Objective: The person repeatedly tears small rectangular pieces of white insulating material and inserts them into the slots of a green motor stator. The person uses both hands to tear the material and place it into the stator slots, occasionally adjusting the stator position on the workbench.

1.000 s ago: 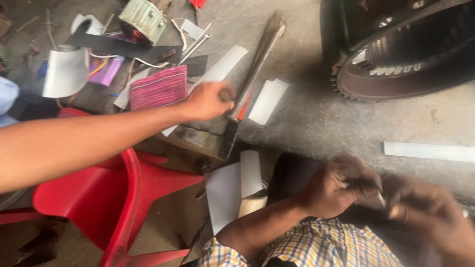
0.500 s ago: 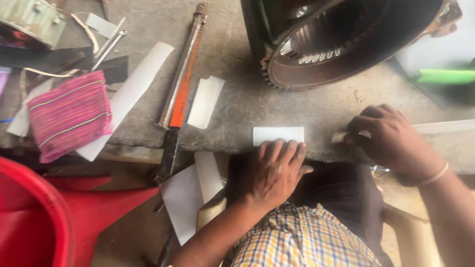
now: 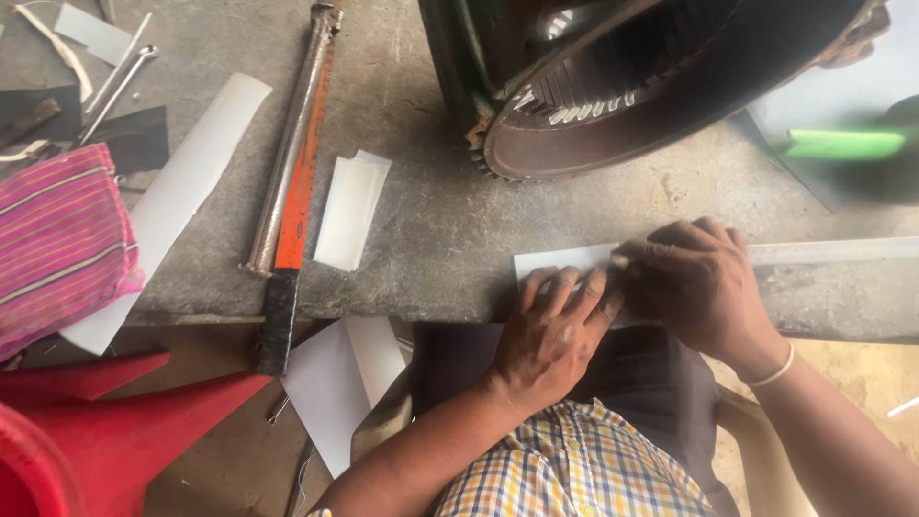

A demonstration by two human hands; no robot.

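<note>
Before you lies a rough grey concrete desk, its front edge running just under your hands. At the back stands a large round motor stator, dark metal with a rusty brown rim and fine slots inside, taking up the far right corner. Left of centre a long steel pipe with an orange strip and black taped handle lies almost upright, its handle overhanging the desk edge. A long white paper strip slants beside it, and a pink striped cloth pouch sits at the far left. A small folded white paper slip rests alone on the bare stretch between pipe and hands.

Your left hand presses flat, fingers spread, on a white rectangular paper sheet at the near edge. Your right hand touches it, fingers curled over the sheet's right end and a pale straight ruler that runs off to the right. Whether those fingers pinch anything, you cannot tell.
</note>
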